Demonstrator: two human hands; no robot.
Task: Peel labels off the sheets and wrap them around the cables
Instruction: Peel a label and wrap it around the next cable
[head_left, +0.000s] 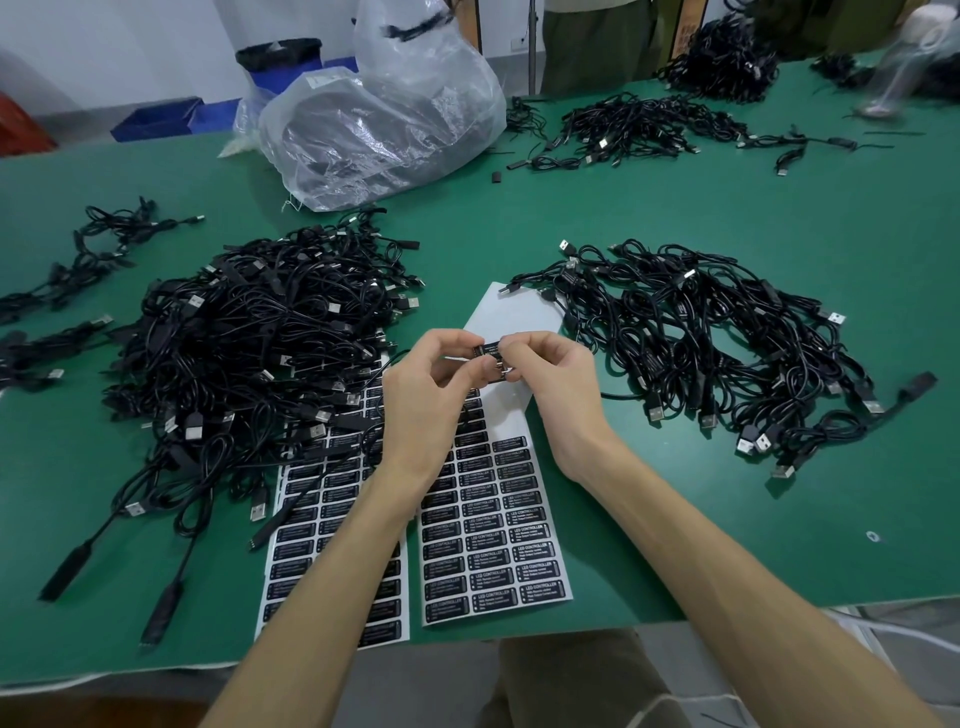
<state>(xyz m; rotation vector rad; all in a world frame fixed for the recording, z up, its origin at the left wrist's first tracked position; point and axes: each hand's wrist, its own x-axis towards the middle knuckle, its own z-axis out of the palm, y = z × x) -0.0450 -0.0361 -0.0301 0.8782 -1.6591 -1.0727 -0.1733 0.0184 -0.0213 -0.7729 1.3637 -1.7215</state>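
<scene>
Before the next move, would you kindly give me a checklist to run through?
1. Grip on cable: ok, left hand and right hand both pinch it.
2. Wrap finished: cannot tell, fingers hide it.
3. Spare labels on sheets: ok, many rows remain.
4. Sheets unobstructed: not ok, left pile lies over one sheet's edge.
5. More cables at hand: ok, right pile is close too.

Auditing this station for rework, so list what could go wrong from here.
1. The left hand and right hand pinch the label in mid-air around a cable part. With no support, it may go on crooked or creased.
2. The left cable pile spills onto the left label sheet. Pulling a cable out could scuff or lift labels there.
</scene>
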